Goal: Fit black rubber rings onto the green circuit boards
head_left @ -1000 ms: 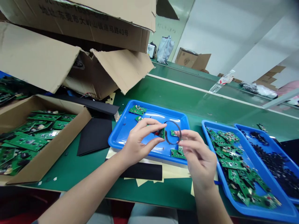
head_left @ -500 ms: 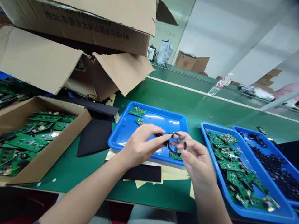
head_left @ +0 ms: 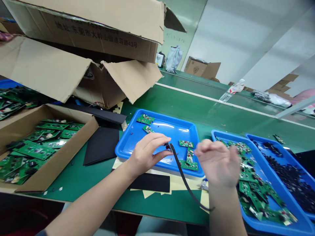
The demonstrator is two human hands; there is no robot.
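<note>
My left hand point(head_left: 149, 150) is closed in a pinch over the front of a blue tray point(head_left: 169, 126). Between thumb and fingers it grips one end of a black flat cable point(head_left: 183, 175); a small part with a spot of red shows at that end, mostly hidden. The cable's long tail hangs down to the right, past the tray's edge. To the right, my right hand point(head_left: 219, 162) is raised and somewhat blurred, fingers curled and thumb apart, with nothing seen in it. Green circuit boards point(head_left: 188, 165) lie in the tray near the left fingertips, and others point(head_left: 145, 119) at its far left.
A cardboard box point(head_left: 59, 177) of circuit boards stands at left, beside black sheets point(head_left: 102, 144). On the right are a blue tray point(head_left: 246, 223) of boards and another point(head_left: 251, 136) of black parts. Pliers point(head_left: 203, 185) lie by the middle tray. Large cartons point(head_left: 137, 75) stand behind.
My right hand has let go of the black cable and moved right and up. The cable, looped into a ring before, now hangs out long. My left hand stays nearly in place.
</note>
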